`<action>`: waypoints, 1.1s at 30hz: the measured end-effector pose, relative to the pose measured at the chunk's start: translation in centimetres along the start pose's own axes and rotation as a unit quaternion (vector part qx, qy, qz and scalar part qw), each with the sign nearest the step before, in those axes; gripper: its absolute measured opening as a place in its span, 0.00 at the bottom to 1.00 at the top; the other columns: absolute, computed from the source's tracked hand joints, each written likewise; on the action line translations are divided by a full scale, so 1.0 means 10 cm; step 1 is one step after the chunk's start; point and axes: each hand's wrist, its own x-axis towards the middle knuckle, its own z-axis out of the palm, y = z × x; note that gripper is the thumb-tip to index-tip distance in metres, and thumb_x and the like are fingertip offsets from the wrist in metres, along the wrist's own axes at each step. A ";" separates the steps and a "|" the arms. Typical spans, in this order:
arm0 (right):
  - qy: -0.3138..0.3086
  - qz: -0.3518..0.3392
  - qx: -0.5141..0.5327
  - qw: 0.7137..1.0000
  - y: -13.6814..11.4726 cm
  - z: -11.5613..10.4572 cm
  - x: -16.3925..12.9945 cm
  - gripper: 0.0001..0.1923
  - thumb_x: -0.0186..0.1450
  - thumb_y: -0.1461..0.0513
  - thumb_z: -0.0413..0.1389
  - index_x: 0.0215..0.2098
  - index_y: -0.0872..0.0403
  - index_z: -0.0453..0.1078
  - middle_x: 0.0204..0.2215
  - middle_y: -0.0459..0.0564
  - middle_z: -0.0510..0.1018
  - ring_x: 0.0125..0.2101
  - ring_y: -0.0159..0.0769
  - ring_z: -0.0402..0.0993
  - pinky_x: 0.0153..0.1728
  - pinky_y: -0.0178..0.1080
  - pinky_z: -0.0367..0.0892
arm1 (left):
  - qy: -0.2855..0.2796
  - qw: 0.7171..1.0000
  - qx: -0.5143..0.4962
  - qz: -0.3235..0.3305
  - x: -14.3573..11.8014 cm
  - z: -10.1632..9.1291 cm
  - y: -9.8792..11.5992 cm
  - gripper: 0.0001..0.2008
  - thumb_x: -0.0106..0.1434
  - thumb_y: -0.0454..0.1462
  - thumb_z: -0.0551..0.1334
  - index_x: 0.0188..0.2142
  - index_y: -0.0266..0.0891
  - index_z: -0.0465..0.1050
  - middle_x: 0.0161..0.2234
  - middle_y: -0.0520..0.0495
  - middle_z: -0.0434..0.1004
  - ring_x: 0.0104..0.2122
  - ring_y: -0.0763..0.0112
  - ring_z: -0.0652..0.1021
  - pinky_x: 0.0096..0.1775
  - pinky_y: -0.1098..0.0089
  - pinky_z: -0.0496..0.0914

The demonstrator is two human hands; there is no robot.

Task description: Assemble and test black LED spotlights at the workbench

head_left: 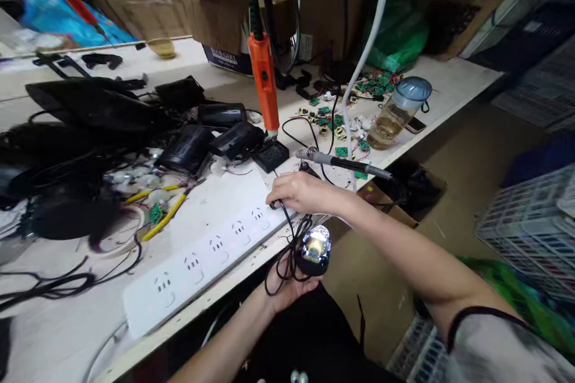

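My left hand (287, 287) is wrapped from below round a small black lamp (315, 251) with a shiny, brightly lit front, held just off the table's near edge. A coiled black cable (294, 245) hangs against the lamp and runs up to my right hand. At the far end of a long white power strip (193, 263), my right hand (291, 192) pinches a black plug (274, 205) on that cable. Whether the plug is fully seated in the socket is hidden by the fingers.
An orange electric screwdriver (264, 81) hangs above a black block (271, 155). A soldering iron (341, 163) lies beyond my right hand. Black housings (186, 149) crowd the left; green circuit boards (335, 119) and a jar of liquid (398, 114) are at the right.
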 end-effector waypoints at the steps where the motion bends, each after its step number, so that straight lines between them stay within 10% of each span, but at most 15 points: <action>1: 0.000 0.001 0.000 1.000 0.00 0.00 0.00 0.16 0.61 0.77 0.52 0.40 0.60 0.78 0.33 0.52 0.78 0.35 0.33 0.72 0.38 0.33 0.66 | 0.002 1.000 -0.001 -0.001 0.02 -0.01 0.00 0.19 0.66 0.45 0.59 0.42 0.27 0.74 0.33 0.35 0.82 0.29 0.57 0.82 0.36 0.64 0.72; 33: -0.131 0.154 -0.051 0.978 -0.22 -0.32 0.13 0.16 0.63 0.71 0.53 0.46 0.56 0.77 0.39 0.55 0.82 0.40 0.38 0.76 0.39 0.35 0.63 | 0.134 0.990 -0.047 -0.018 0.04 0.32 -0.12 0.15 0.67 0.40 0.58 0.48 0.30 0.69 0.28 0.41 0.79 0.27 0.63 0.80 0.33 0.65 0.75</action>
